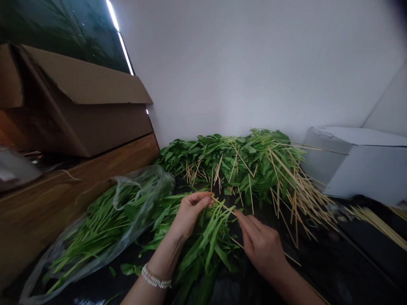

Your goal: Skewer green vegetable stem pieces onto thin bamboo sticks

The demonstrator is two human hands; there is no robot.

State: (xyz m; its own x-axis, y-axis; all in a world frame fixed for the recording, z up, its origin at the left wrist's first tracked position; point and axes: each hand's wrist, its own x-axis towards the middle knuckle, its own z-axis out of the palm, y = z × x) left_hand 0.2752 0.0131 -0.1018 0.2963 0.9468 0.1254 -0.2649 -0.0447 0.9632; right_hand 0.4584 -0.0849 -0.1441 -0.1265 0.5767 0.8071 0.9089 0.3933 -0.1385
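My left hand [192,212], with a beaded bracelet [155,277] at the wrist, is closed in a pinch at the upper end of a row of leafy green stems [219,209]. From there a thin wooden skewer [229,209] runs toward my right hand [262,243], whose fingers are closed around its lower right end. Several stems hang across the skewer, their long leaves drooping below. More loose leafy greens [168,212] lie under and beside my left hand. What sits between the left fingertips is partly hidden.
Behind lies a long heap of skewered greens [229,156], wooden sticks [305,203] jutting out. On the left are a clear plastic bag [127,228] of greens and an open cardboard box [95,123] on a wooden surface [95,178]. A white box [372,165] and bare skewers [378,222] stand right.
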